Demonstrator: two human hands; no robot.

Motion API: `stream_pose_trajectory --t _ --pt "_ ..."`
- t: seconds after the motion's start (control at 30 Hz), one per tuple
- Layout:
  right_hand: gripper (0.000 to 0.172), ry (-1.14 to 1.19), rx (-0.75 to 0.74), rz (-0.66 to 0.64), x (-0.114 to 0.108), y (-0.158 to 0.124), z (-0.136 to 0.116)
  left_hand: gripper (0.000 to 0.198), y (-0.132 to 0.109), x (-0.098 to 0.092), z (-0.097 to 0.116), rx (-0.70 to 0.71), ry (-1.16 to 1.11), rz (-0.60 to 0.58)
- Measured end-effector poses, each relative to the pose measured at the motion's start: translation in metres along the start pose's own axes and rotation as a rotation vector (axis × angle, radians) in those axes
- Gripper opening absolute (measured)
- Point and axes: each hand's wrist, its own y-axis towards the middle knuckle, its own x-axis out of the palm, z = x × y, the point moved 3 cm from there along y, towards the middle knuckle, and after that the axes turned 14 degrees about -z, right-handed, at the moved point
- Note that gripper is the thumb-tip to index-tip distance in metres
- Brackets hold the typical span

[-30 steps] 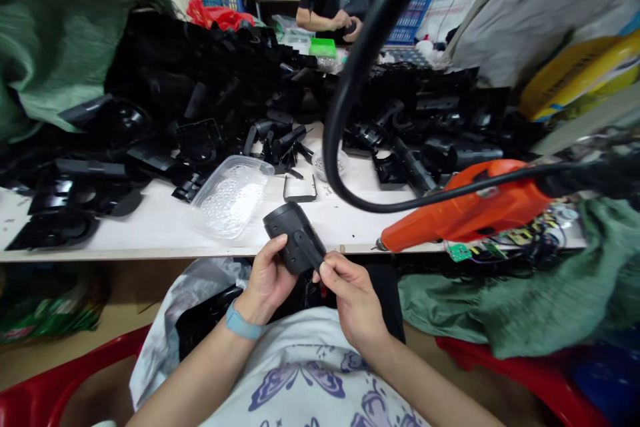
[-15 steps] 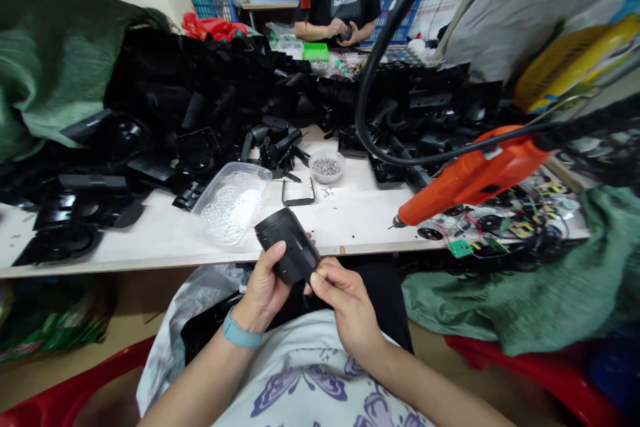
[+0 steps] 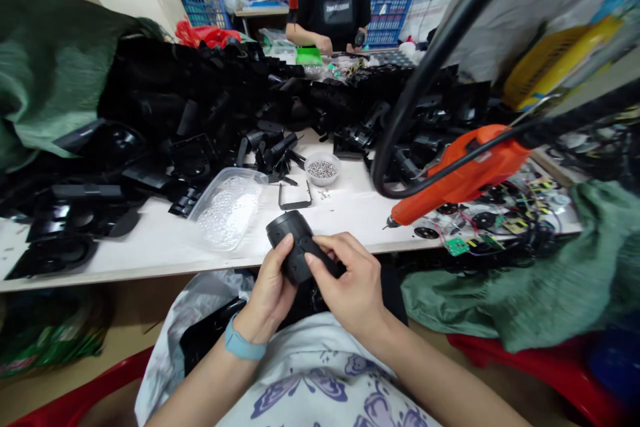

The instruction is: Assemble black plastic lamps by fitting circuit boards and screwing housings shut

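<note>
In front of the table edge, my left hand (image 3: 273, 290) is closed around a black plastic cylindrical housing (image 3: 287, 221), thumb on its side. The round end of the housing tilts up and away from me. My right hand (image 3: 353, 277) pinches a black handle-shaped part (image 3: 330, 263) against the housing's lower right side. Whether the two parts are joined, I cannot tell. Just beyond them on the table lies a thin black U-shaped bracket (image 3: 295, 205). Near it stand a small round tub of metal screws (image 3: 323, 170) and a clear plastic box (image 3: 227, 210) of small transparent pieces.
An orange electric screwdriver (image 3: 450, 177) hangs at right on a black cable. Black plastic parts (image 3: 165, 107) are heaped across the table's back and left. Circuit boards and wires (image 3: 457, 245) lie at right. Opposite, a co-worker (image 3: 333, 10) handles a dark part.
The housing has turned and shifted slightly right. My right hand has moved up from its lower edge to its side, where the handle-shaped part now shows. The co-worker's hands have moved apart.
</note>
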Motion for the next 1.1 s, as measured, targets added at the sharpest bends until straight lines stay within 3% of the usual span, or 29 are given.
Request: stream_pose_trajectory --t 0.2,0.47,0.67,0.9,1.1 --pt "0.017 0.028 -0.018 0.084 0.000 0.001 0.005 0.029 0.002 0.001 0.002 0.031 -0.040 0.040" --pt "0.027 -0.155 -0.170 0.181 0.010 -0.010 0.007 0.032 0.002 0.004 -0.004 0.049 0.025 -0.060" --pt "0.023 -0.256 -0.267 0.150 0.013 -0.008 0.002 0.024 -0.001 0.003 -0.006 0.059 -0.024 -0.045" --pt "0.024 -0.445 -0.351 0.104 0.012 -0.010 -0.003 0.027 -0.004 0.001 -0.009 0.018 -0.043 0.001" --pt "0.026 -0.502 -0.379 0.088 0.014 -0.016 -0.012 0.032 -0.006 -0.008 -0.011 0.005 -0.031 -0.032"
